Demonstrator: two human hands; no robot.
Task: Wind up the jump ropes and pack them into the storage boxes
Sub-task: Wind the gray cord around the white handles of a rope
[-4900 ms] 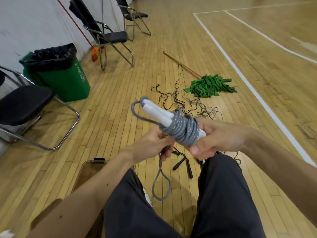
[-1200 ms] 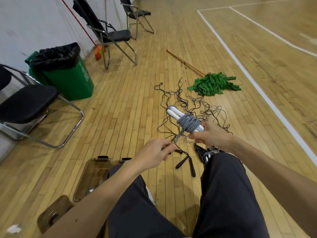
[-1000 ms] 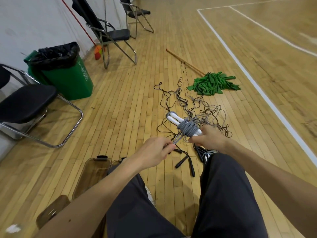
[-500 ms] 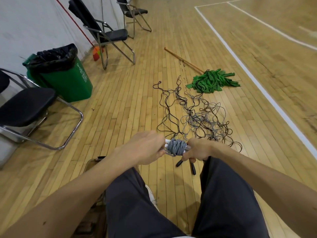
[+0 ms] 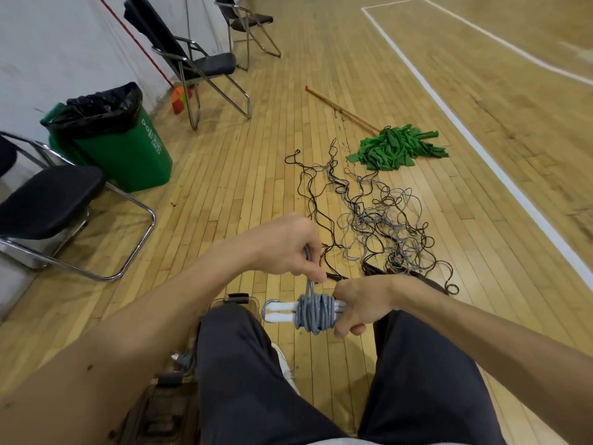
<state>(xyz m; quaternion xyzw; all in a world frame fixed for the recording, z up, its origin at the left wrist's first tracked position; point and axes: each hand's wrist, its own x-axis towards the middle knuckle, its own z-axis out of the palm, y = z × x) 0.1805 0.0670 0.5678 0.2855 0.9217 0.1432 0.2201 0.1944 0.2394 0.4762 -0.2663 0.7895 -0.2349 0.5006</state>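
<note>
A grey jump rope (image 5: 316, 314) is wound tightly around its two white handles, held level above my knees. My right hand (image 5: 359, 308) grips the handles' right end. My left hand (image 5: 288, 248), just above the bundle, pinches the free end of the grey cord and holds it taut upward. A tangle of loose black and grey ropes (image 5: 372, 220) lies on the wooden floor ahead. A clear brown storage box (image 5: 234, 303) sits by my left leg, mostly hidden behind my arm and knee.
A green bin (image 5: 128, 149) with a black bag stands at the left, with a folding chair (image 5: 48, 200) in front of it and more chairs by the wall. A green mop (image 5: 394, 149) with a wooden stick lies beyond the ropes.
The wound bundle has come down from arm's length to just above my knees. My left hand has moved from beside the bundle to above it, drawing the cord end upward.
</note>
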